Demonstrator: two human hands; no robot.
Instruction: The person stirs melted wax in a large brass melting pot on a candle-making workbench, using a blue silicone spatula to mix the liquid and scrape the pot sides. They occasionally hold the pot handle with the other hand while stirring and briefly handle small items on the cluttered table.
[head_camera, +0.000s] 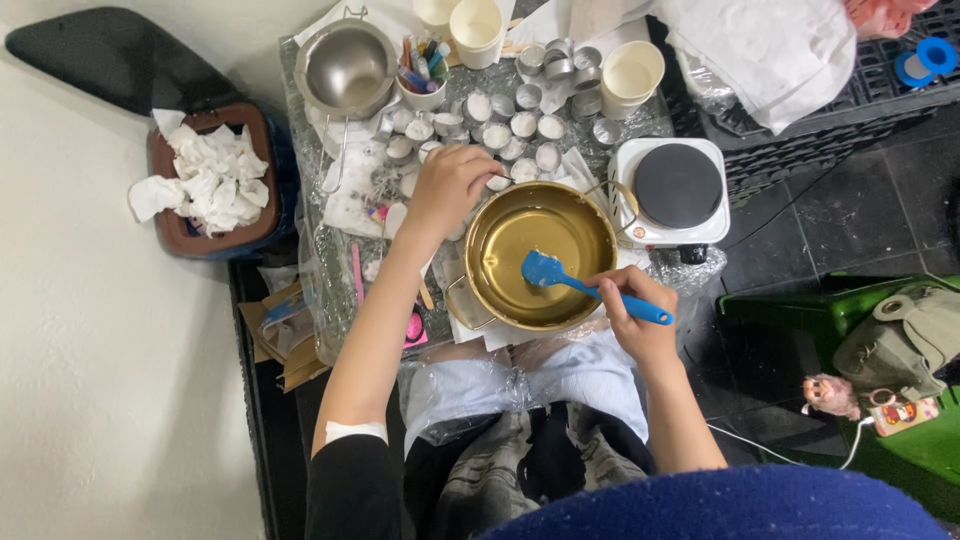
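Knees under a plastic sheet sit closest, and just above them the right hand (640, 312) has its grip closed round the handle of a blue spatula (590, 285), blade tilted down into the gold pot (540, 255) so it can scrape the inner wall. The pot sits at the worktop's (300, 75) near edge, touching the white hotplate (672, 190) on its right, with little free room either side. Farther off, the left hand (447, 185) curls, fingers pinched, over the small tin cups (510, 125) beside the pot's rim, though I cannot tell whether it holds one; beyond stand a steel bowl (347, 68) and paper cups (632, 72), crowding the far edge.
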